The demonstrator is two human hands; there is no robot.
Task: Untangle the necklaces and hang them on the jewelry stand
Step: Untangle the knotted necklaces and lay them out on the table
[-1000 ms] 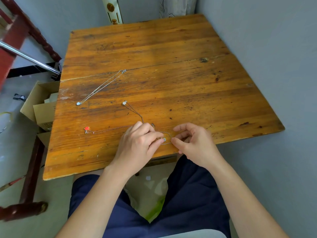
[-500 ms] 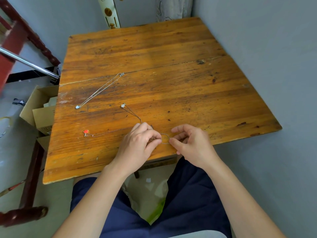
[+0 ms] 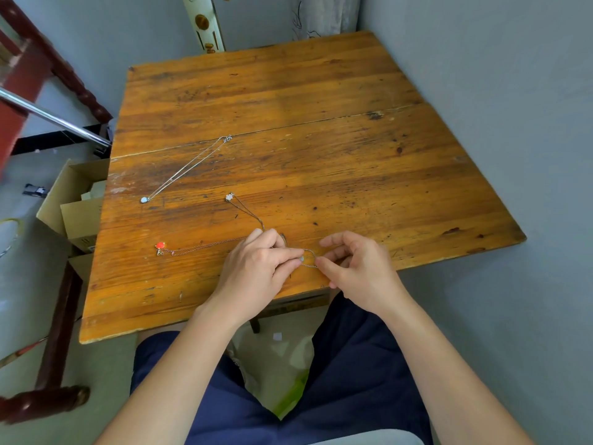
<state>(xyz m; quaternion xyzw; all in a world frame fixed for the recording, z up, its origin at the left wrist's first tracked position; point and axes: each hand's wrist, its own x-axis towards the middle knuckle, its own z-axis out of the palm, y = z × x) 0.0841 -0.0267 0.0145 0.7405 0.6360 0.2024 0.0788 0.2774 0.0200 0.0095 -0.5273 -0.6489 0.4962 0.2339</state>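
At table edge (image 3: 192, 300), left hand (image 3: 256, 271) and right hand (image 3: 359, 271), both pinch-tight on one necklace chain (image 3: 309, 251).

On your table (image 3: 321, 91), the far necklace (image 3: 189, 167) lies slantwise in the left half, its pendant end toward the left edge. Before it, the middle necklace (image 3: 245, 210) and the near necklace (image 3: 199, 248) run rightward and meet under your left hand (image 3: 260, 268) by the near edge. Your right hand (image 3: 356, 268) sits just right of it, with a chain loop (image 3: 308, 259) pinched between them. A cardboard box (image 3: 73, 200) stands on the floor off the left edge.
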